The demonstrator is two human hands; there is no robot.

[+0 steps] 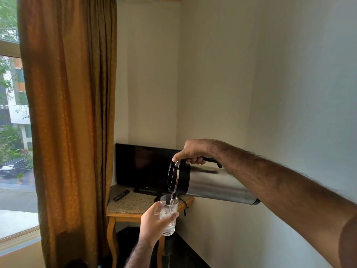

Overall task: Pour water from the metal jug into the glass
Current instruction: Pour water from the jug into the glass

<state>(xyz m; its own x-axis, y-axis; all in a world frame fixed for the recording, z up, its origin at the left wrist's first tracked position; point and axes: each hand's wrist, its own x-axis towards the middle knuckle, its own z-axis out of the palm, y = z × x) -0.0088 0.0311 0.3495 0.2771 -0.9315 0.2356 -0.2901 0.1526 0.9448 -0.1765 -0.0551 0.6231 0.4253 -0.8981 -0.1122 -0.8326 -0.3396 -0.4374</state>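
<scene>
A person's right hand (190, 152) grips the black handle of a metal jug (212, 183), tipped nearly level, spout just above a clear glass (169, 214). The left hand (152, 222) is wrapped around the glass, held in the air below the jug. A thin stream of water (171, 199) falls into it.

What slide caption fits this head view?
Right hand tips metal jug, streaming water into glass held by left hand.
</scene>
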